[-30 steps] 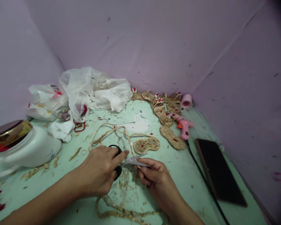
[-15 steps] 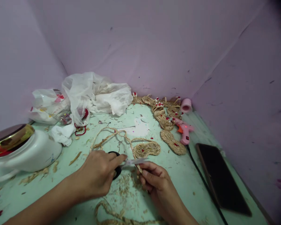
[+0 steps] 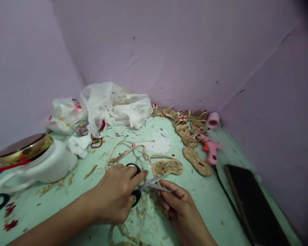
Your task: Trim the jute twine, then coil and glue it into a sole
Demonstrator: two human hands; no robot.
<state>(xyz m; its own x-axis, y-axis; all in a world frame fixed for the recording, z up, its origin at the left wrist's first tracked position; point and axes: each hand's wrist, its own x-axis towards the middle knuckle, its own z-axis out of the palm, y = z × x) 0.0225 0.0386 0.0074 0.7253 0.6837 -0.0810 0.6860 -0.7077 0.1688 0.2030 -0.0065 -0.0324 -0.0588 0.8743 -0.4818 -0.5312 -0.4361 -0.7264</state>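
Observation:
My left hand (image 3: 118,194) grips black-handled scissors (image 3: 149,184) by the finger loops, with the blades spread and pointing right. Close to the blade tips, my right hand (image 3: 178,201) is closed in a pinch on the end of a braided straw cord (image 3: 154,167). The blades partly cover that cord end. Just beyond, the cord runs into a coiled, sole-shaped straw piece (image 3: 167,167) with a small red mark, lying flat. More cord loops leftward over the table, and another length of braid (image 3: 125,234) lies below my hands.
A second coiled sole (image 3: 197,162) lies beside a pink glue gun (image 3: 210,147) with its light on. Right of these is a black phone (image 3: 256,201). Plastic bags (image 3: 115,104), a white teapot (image 3: 51,162), a pink tape roll (image 3: 213,120) and straw scraps sit around the green table (image 3: 97,212).
The scissor blades have gone from nearly together to spread apart. The whole view has shifted, so everything sits further right, and another scissors handle shows at the left edge.

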